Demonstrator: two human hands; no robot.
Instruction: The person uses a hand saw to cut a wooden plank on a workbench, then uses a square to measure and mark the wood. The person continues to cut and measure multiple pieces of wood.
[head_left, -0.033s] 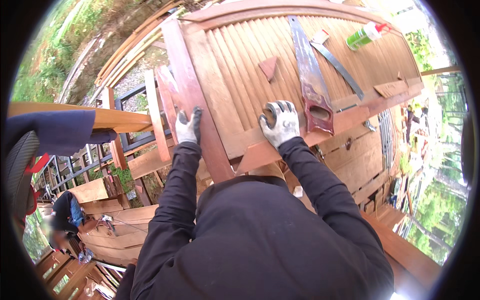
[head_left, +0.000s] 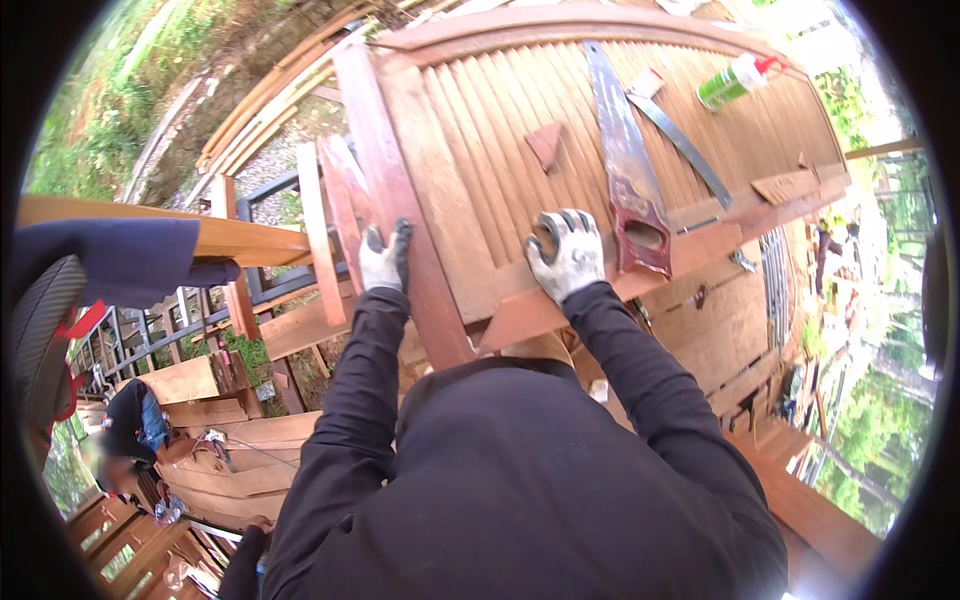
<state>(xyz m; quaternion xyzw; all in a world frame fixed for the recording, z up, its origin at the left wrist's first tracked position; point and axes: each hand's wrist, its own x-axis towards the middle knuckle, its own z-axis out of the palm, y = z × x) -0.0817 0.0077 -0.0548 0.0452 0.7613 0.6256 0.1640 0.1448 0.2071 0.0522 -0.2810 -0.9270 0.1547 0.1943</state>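
Note:
My left hand point(head_left: 385, 258), in a white-and-dark glove, grips the left edge of a long reddish board point(head_left: 405, 185) lying along a slatted wooden panel point(head_left: 485, 150). My right hand point(head_left: 565, 250), also gloved, rests on the panel's near frame with bent fingers and thumb apart, holding nothing visible. Just right of it lies a handsaw point(head_left: 622, 150) with a dark red handle. Also on the panel are a small triangular offcut point(head_left: 543, 145), a metal straight strip point(head_left: 680, 150), a green bottle with red cap point(head_left: 728, 85) and a thin wood scrap point(head_left: 785, 186).
Timber point(head_left: 270, 100), a dark metal frame point(head_left: 270, 285) and an orange beam point(head_left: 255, 240) are left. A crouching co-worker point(head_left: 140, 430) is lower left; another person's arm point(head_left: 245, 555) is at the bottom. Boards and tools point(head_left: 700, 320) lie beyond the panel's right side.
The whole view has shifted slightly down and right. Another person's sleeve and hand show more at the lower left. Both my hands stay in the same places on the wood.

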